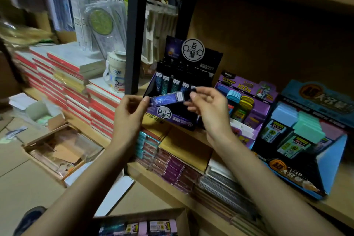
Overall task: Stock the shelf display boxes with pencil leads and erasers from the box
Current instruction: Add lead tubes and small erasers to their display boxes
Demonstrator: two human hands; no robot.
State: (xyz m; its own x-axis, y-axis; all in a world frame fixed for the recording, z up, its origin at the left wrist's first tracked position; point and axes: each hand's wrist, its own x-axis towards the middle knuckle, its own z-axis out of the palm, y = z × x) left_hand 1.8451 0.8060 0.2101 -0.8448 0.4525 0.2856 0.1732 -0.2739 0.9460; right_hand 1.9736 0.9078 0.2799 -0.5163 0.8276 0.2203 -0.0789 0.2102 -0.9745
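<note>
Together, thumbs and fingertips of the left hand [130, 114] and right hand [209, 110] pinch opposite ends of a slim, glossy blue pencil-lead case [168, 97]. It is held level over the black-and-purple cardboard display box [173, 118] on the wooden shelf [338, 208]. The brown corrugated box [181, 217] sits below.

Blue starry lead case [168, 97], purple display box [247, 90]

lead case [168, 97] | blue, horizontal | above dark display box [172, 115]
</note>
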